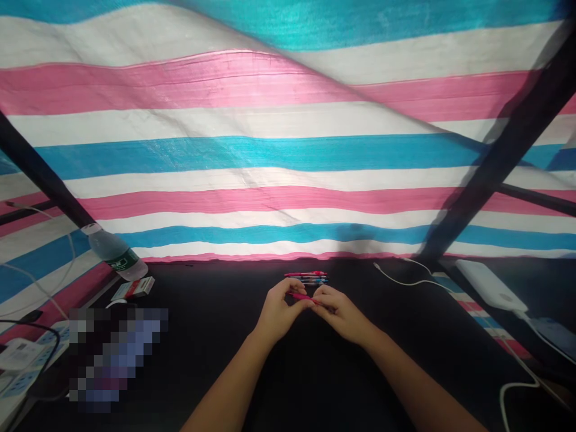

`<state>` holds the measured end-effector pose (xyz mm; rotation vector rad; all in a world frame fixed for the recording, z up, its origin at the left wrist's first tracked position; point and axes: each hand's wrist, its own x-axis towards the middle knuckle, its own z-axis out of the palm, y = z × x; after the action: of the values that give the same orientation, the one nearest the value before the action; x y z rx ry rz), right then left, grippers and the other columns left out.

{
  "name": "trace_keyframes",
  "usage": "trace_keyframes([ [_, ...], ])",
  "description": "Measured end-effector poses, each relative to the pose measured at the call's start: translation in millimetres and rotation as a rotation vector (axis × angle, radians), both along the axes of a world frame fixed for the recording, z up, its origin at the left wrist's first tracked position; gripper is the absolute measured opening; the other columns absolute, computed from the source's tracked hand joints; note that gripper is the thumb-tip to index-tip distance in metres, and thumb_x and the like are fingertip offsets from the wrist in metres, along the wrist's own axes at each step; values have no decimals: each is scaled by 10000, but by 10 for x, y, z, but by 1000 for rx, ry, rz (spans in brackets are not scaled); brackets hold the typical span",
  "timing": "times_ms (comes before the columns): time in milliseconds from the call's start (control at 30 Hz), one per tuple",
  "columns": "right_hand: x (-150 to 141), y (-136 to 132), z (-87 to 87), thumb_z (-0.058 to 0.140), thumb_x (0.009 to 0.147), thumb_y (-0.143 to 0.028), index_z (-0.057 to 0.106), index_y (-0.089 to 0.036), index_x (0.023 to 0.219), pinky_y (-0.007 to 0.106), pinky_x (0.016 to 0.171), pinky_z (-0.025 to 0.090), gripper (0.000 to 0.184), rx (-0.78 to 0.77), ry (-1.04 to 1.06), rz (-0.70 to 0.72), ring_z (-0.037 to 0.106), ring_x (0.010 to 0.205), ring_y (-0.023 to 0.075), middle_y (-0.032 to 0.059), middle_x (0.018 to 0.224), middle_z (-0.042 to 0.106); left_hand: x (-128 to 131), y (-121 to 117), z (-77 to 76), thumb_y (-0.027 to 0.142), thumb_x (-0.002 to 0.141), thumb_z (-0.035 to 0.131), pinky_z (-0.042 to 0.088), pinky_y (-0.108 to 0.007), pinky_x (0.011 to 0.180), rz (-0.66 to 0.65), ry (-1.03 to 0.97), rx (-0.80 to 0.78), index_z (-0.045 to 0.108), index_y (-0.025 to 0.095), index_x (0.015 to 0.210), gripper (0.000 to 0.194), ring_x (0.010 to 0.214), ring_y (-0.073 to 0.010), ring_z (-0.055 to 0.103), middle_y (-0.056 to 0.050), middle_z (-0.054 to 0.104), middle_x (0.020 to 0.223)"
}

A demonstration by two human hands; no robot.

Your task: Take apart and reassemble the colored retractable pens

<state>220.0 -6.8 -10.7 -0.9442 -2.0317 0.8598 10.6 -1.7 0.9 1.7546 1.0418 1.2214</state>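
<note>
A tarpaulin wall (270, 159) — striped pink, white, blue.

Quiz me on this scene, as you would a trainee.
1. What do the left hand and right hand hold between them? A: a pink pen; B: a bottle; C: a cable.
2. True or false: the white power bank lies to the right of the hands.
3. Fill in the blank: the striped tarp ahead shows pink, white and ____.

Key: 1. A; 2. true; 3. blue.
</note>
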Motion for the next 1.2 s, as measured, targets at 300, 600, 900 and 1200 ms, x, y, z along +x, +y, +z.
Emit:
trace_keyframes([
  [300, -11, -27, -10, 497, 1067, -401, 715, -227, 863, 334, 724, 466, 345, 49, -64, 54, 553, 823, 210, 42, 891, 564, 60, -8, -15, 259, 721, 889, 497, -298, 748, -114, -286, -224, 694, 185, 971, 326, 785, -180, 643, -50, 734, 897],
  [600, -92, -20, -125, 655, 989, -398, 793, -258, 881, 333, 742, 520, 224, 17, 1, 66, 632, 792, 218, 41, 879, 686, 57, -31, -30, 336, 800, 830, 516, -333, 784, -168, -239, -180, 803, 189, 891, 175, 856, -232, 649, -82, 733, 927],
  [900, -77, -45, -91, 604, 1014, -342, 750, -241, 864, 294, 674, 461, 232, -24, -182, 77, 608, 742, 188, 17, 824, 639, 18, 4, 28, 350, 850, 803, 505, -330, 894, -149, -439, -261, 812, 198, 993, 208, 967, -227, 654, -74, 752, 1007],
  [1200, -69, -41, -64, 581, 1030, -328, 725, -217, 867, 274, 666, 434, 245, -48, -227, 61, 597, 736, 165, 3, 819, 596, -14, 11, 79, 319, 835, 819, 513, -398, 982, -116, -574, -268, 793, 161, 995, 226, 1012, -262, 694, -103, 782, 1020],
])
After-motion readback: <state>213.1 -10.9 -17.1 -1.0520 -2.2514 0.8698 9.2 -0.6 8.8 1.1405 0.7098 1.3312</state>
